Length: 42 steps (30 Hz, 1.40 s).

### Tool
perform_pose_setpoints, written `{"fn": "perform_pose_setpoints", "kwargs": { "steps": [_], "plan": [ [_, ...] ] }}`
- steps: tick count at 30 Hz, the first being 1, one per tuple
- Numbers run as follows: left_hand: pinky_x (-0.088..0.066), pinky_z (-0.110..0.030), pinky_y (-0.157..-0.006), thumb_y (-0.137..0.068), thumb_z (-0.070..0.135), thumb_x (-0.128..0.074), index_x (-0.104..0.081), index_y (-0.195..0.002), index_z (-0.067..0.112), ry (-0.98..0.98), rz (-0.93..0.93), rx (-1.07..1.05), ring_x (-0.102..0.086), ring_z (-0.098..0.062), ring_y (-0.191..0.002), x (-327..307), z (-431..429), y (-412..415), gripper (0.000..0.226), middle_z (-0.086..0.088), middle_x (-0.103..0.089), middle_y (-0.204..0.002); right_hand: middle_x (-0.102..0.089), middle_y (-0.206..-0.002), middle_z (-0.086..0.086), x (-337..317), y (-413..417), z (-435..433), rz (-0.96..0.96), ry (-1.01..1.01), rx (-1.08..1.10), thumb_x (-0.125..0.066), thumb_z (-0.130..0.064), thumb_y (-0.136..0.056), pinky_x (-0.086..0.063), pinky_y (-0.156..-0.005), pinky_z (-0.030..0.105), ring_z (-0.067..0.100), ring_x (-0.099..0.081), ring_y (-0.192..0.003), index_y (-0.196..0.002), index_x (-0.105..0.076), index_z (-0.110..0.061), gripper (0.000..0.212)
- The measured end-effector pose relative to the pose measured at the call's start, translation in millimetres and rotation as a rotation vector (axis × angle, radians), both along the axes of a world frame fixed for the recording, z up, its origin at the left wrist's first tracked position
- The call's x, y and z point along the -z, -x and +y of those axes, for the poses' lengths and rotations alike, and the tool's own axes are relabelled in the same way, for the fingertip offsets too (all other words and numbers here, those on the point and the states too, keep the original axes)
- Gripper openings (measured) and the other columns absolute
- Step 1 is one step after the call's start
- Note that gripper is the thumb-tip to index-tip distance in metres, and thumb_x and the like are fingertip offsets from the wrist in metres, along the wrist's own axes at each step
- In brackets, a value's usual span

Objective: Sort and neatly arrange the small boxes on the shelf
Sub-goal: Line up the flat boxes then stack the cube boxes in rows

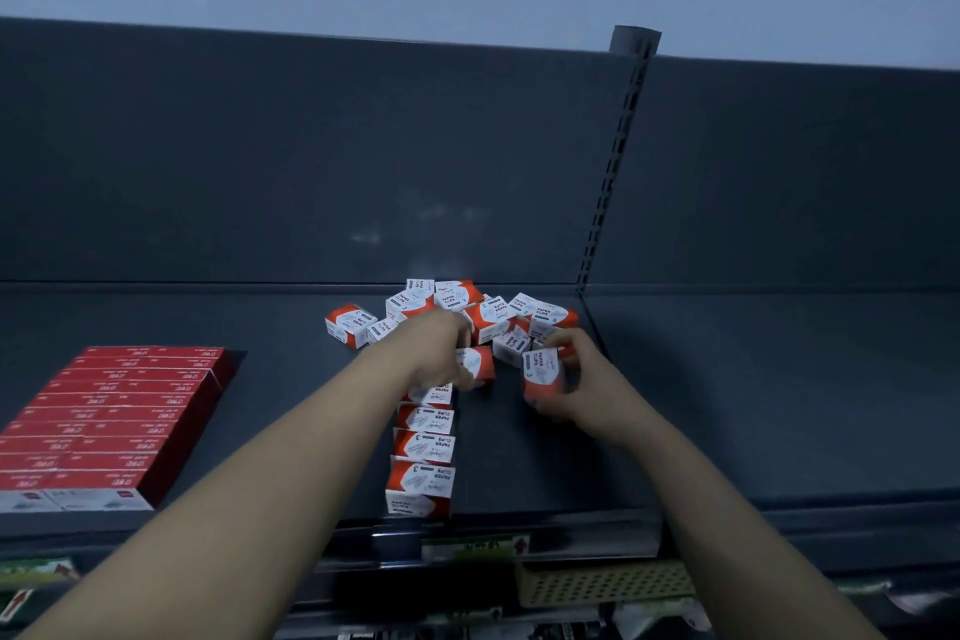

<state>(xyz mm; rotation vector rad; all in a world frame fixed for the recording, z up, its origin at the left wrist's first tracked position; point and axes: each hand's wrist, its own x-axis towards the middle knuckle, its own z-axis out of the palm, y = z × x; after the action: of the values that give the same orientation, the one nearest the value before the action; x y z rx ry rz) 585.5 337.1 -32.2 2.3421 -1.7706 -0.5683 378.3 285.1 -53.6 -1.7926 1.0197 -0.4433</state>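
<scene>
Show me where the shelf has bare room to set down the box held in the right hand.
Bare dark grey metal shelf lies right of the neat row of red-and-white paper clip boxes, and between that row and the stacked flat red boxes. It is crowded at the back, around the jumbled pile.

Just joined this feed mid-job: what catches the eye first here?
A jumbled pile of red-and-white paper clip boxes at the back centre of the shelf, with a neat column running from it to the front edge. The left hand grips a box at the column's far end; the right hand holds another box beside it.
</scene>
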Motion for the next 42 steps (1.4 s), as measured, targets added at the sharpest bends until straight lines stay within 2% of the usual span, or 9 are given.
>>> {"fn": "perform_pose_setpoints", "kwargs": {
  "steps": [8, 12, 15, 20, 26, 30, 34, 37, 42],
  "plan": [
    [-0.042, -0.023, -0.058, -0.073, 0.015, -0.08, -0.054, -0.073, 0.021, 0.118, 0.191, 0.013, -0.054, -0.013, -0.066, -8.0, -4.8, 19.1, 0.026, 0.006, -0.056, -0.073, -0.059, -0.104, 0.014, 5.7, 10.2, 5.0, -0.177, -0.307, 0.016, -0.055, 0.001, -0.085, -0.056, -0.068, 0.032, 0.023, -0.064, -0.08, -0.116, -0.048, -0.018, 0.037],
    [-0.052, -0.028, -0.068, -0.072, 0.02, -0.082, -0.062, -0.07, 0.02, 0.158, 0.296, 0.025, -0.059, -0.009, -0.065, -14.6, 16.5, 31.6, 0.02, 0.011, -0.062, -0.07, -0.064, -0.103, 0.011, 5.1, 26.3, 9.9, -0.151, -0.189, -0.077, -0.059, 0.0, -0.085, -0.055, -0.068, 0.03, 0.022, -0.07, -0.077, -0.11, -0.054, -0.026, 0.037],
    [-0.055, -0.033, -0.072, -0.07, 0.023, -0.084, -0.063, -0.073, 0.022, 0.123, 0.294, 0.017, -0.064, -0.015, -0.075, -6.5, 33.9, 35.6, 0.021, 0.004, -0.068, -0.08, -0.067, -0.105, 0.001, 6.6, 40.1, 11.0, -0.073, -0.091, -0.095, -0.067, -0.007, -0.082, -0.055, -0.084, 0.033, 0.017, -0.068, -0.092, -0.119, -0.053, -0.033, 0.047],
    [-0.041, -0.016, -0.047, -0.072, 0.025, -0.083, -0.063, -0.08, 0.019, 0.127, 0.349, 0.009, -0.052, -0.005, -0.056, 3.9, 51.5, 39.7, 0.022, 0.007, -0.062, -0.074, -0.072, -0.096, -0.005, 5.5, 49.8, 21.5, -0.048, 0.003, -0.123, -0.079, -0.014, -0.074, -0.054, -0.087, 0.033, 0.012, -0.067, -0.091, -0.102, -0.065, -0.024, 0.033],
    [-0.052, -0.023, -0.076, -0.081, 0.031, -0.074, -0.068, -0.09, 0.027, 0.226, 0.406, -0.007, -0.064, -0.004, -0.083, 5.5, 63.0, 30.0, 0.011, 0.015, -0.067, -0.09, -0.065, -0.101, -0.007, 15.8, 28.8, 47.6, -0.002, 0.135, -0.213, -0.084, -0.02, -0.07, -0.055, -0.081, 0.026, 0.005, -0.065, -0.086, -0.094, -0.067, -0.032, 0.032],
    [-0.047, -0.019, -0.087, -0.072, 0.043, -0.078, -0.06, -0.113, 0.033, 0.24, 0.361, -0.025, -0.056, -0.002, -0.106, 0.8, 85.7, 13.3, 0.046, 0.02, -0.056, -0.117, -0.044, -0.123, -0.009, 14.5, 20.9, 54.3, 0.065, 0.27, -0.186, -0.084, -0.033, -0.066, -0.049, -0.093, 0.027, 0.005, -0.054, -0.105, -0.116, -0.054, -0.037, 0.058],
    [-0.027, -0.032, -0.113, -0.061, 0.057, -0.08, -0.035, -0.142, 0.036, 0.147, 0.22, 0.015, -0.026, -0.01, -0.139, 1.0, 108.4, 1.4, 0.096, 0.014, -0.029, -0.148, -0.009, -0.152, -0.021, 5.3, 17.2, 52.0, 0.226, 0.296, -0.303, -0.08, -0.037, -0.071, -0.022, -0.114, 0.032, 0.004, -0.01, -0.139, -0.144, -0.024, -0.042, 0.093],
    [-0.014, -0.038, -0.12, -0.051, 0.059, -0.084, -0.013, -0.15, 0.037, 0.035, 0.198, 0.047, -0.002, -0.009, -0.145, 5.0, 115.1, -0.9, 0.124, 0.016, -0.004, -0.158, -0.032, -0.147, -0.011, 4.8, 10.8, 55.1, 0.22, 0.257, -0.309, -0.078, -0.026, -0.075, -0.03, -0.109, 0.025, 0.005, -0.031, -0.132, -0.141, -0.035, -0.036, 0.079],
    [-0.027, -0.032, -0.112, -0.053, 0.052, -0.085, -0.018, -0.15, 0.024, 0.044, 0.184, 0.073, -0.02, -0.011, -0.133, 10.2, 117.1, 0.7, 0.121, 0.016, -0.021, -0.144, -0.054, -0.119, -0.013, 8.0, 7.5, 65.5, 0.17, 0.192, -0.257, -0.081, -0.021, -0.07, -0.046, -0.087, 0.022, 0.003, -0.054, -0.105, -0.121, -0.052, -0.033, 0.06]
  ]
}}
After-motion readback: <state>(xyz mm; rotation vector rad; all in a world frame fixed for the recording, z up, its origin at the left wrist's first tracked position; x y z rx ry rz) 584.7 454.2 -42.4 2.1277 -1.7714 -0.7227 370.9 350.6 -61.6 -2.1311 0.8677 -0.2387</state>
